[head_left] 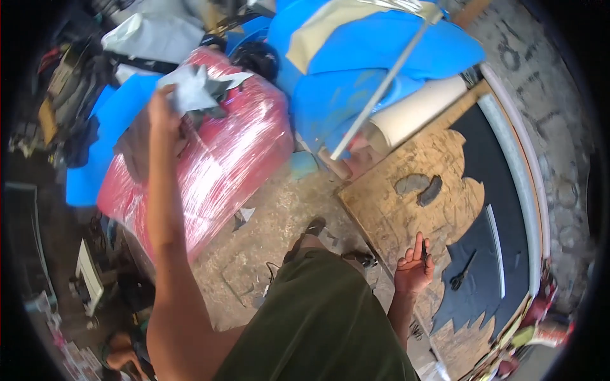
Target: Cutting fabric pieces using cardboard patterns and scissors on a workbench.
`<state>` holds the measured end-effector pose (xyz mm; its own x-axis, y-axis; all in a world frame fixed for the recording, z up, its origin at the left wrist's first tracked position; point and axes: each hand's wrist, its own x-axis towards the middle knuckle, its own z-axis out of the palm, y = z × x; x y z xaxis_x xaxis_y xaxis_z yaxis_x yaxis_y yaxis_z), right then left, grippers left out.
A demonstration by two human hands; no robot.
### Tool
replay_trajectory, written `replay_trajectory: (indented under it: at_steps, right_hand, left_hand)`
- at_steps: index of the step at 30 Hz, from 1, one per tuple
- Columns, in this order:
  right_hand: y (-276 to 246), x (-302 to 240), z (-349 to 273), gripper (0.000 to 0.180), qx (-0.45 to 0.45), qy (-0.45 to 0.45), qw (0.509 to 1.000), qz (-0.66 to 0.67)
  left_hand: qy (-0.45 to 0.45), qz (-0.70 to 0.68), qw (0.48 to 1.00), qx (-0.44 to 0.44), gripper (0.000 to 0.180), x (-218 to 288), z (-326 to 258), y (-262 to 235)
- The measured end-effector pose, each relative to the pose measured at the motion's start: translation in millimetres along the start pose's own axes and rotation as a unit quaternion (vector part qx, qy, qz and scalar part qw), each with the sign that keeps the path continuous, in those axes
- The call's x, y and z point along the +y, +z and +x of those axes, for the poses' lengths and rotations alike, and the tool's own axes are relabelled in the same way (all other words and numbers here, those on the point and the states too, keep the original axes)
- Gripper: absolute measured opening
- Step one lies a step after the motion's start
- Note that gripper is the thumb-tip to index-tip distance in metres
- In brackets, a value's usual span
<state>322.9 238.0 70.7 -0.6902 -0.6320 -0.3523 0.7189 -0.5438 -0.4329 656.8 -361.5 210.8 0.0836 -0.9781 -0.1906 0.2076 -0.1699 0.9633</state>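
Observation:
My left hand (163, 113) is stretched out far to the left, smeared by motion. Its fingers appear closed on a pale grey scrap of sheet material (194, 90), above a red bundle wrapped in clear film (235, 143). More dark and grey scraps lie around it on the bundle. My right hand (413, 272) is palm up over the near edge of a wooden worktable (406, 152). Two of its fingers point forward, and a small dark slim object (425, 249) sits at the fingers, too small to name. Black scissors (463, 272) lie to its right on black sheet material (476, 228).
Two small grey pieces (429, 190) lie on the worktable, and a white strip (495, 251) rests on the black sheet. Behind stand big blue sheets (368, 51), a cream roll (419, 111) and a slanting pale rod (384, 86). Scraps (244, 217) litter the floor.

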Motion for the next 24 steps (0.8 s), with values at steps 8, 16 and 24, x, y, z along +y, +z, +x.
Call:
replay_trajectory:
  at_steps: [8,16,24]
  right_hand:
    - [0.7,6.3,-39.8,0.038,0.105,-0.074,0.991,0.038]
    - [-55.0,-36.7,-102.7,0.031,0.302,-0.2,0.932,0.015]
    - [-171.3,-171.6,-145.7,0.031,0.459,-0.264,0.797,-0.291]
  left_hand:
    - [0.086,0.17,0.974,-0.125,0.046,-127.8,89.3,-71.3]
    - [0.306,0.243,0.915,-0.1,0.055,-278.5,-193.4,171.1]
    - [0.223,0.172,0.65,-0.706,0.023,-344.1,-565.8,314.5]
